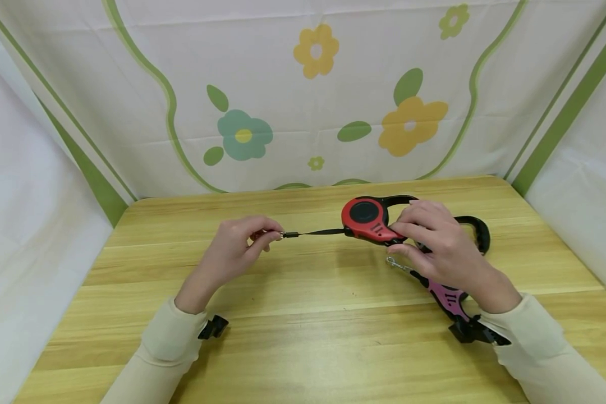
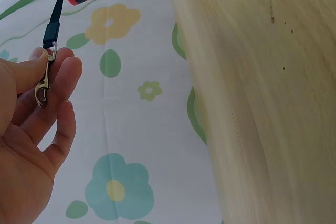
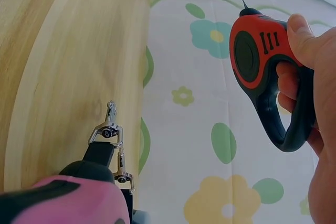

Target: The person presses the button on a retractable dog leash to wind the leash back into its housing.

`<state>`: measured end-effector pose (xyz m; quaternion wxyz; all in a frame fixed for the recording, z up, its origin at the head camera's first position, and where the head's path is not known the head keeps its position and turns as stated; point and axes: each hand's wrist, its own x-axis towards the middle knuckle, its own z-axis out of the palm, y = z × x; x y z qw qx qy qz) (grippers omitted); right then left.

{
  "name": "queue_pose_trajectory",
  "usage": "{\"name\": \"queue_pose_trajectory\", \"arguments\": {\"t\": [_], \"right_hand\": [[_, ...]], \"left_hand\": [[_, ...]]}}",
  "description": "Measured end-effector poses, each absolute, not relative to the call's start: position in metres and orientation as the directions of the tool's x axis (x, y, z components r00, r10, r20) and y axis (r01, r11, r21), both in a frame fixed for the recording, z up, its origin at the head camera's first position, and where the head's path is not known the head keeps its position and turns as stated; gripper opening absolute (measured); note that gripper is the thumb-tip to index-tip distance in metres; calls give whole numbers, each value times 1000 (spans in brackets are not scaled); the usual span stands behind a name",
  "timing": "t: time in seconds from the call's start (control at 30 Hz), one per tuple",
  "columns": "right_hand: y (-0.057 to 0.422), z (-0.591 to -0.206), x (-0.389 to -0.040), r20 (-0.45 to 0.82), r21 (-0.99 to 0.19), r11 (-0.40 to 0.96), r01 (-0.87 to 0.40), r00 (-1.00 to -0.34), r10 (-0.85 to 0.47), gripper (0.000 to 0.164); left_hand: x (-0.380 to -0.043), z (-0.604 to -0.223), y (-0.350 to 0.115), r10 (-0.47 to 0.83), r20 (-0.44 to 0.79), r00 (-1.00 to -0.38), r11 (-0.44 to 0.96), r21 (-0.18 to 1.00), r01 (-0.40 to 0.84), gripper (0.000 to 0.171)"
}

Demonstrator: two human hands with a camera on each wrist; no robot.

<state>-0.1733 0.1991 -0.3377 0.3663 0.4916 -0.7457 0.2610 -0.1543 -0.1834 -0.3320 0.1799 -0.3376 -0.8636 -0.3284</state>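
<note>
My right hand grips a red and black retractable dog leash by its handle, fingers through the loop in the right wrist view. A short length of black strap runs from the casing across to my left hand. Between thumb and fingers, that hand pinches the metal snap hook at the strap's end. Both hands hold the leash above the wooden table. Below my right hand lies a pink and black retractable leash, its silver snap hook pointing left.
The wooden table fills the lower view. Behind it hangs a white cloth with printed flowers, and white cloth also flanks both sides. A black handle loop shows beyond my right hand, partly hidden. Dark wrist mounts sit at the cuffs.
</note>
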Motion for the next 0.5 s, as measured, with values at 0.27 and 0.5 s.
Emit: {"name": "queue_pose_trajectory", "arguments": {"t": [0.27, 0.5], "right_hand": [[196, -338, -174, 803, -36, 362, -931, -243, -545, 47], [193, -337, -173, 789, -36, 366, -930, -251, -560, 47]], "left_hand": [[-153, -332, -182, 474, 530, -703, 547, 449, 707, 8], [-152, -332, -181, 483, 540, -689, 542, 434, 720, 10]]}}
